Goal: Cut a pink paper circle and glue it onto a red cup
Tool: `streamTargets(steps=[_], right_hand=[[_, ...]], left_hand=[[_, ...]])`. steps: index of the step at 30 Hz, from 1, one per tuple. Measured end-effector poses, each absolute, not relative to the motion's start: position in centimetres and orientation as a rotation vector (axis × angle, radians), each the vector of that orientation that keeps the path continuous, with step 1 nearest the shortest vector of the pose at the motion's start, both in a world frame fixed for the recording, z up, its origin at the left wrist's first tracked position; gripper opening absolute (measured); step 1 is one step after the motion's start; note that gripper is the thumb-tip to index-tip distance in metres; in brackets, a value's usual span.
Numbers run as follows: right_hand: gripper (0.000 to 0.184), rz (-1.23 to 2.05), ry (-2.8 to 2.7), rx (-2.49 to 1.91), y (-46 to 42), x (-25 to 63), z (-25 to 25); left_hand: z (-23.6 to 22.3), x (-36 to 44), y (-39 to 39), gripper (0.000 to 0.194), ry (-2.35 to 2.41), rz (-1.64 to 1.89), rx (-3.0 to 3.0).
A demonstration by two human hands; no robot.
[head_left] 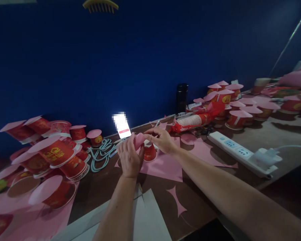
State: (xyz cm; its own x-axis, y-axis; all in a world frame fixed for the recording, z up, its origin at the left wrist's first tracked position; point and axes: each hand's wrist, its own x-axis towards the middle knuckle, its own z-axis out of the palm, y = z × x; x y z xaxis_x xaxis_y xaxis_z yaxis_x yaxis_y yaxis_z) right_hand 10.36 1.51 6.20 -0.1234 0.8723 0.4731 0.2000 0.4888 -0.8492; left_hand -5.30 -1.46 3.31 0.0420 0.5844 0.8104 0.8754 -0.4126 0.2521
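Observation:
My left hand (129, 157) is closed around a curled piece of pink paper (138, 141), its fingers wrapped along the far side. At the right edge of that paper, my right hand (162, 140) pinches with thumb and forefinger. Just below and behind my hands stands a red paper cup (149, 154) with a white rim, partly hidden by my fingers. Under the cup lies a flat sheet of pink paper (169, 170). A lit phone (124, 130) leans against the blue wall beyond my left hand.
Red cups with pink paper discs (57, 150) are piled at left; more capped cups (237, 118) stand at right. A bagged cup stack (190, 123), black flask (182, 97), power strip (233, 149), coiled cable (101, 159), pink scrap (177, 201) and grey-white board (150, 217) surround my hands.

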Motion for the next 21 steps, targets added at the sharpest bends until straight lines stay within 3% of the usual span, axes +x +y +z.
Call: streamTargets(steps=[8, 14, 21], right_hand=[[0.025, 1.004, -1.330, -0.856, 1.9, 10.1, 6.4], [0.033, 1.475, -1.064, -0.761, 1.9, 11.0, 6.2], [0.035, 1.545, -0.999, -0.872, 1.5, 10.8, 4.7]], left_hand=[[3.8, -5.5, -1.5, 0.062, -1.490, -1.519, -1.944], [4.4, -6.7, -0.9, 0.034, -1.920, -1.887, -1.912], [4.9, -6.5, -0.8, 0.042, -2.077, -2.123, -2.117]])
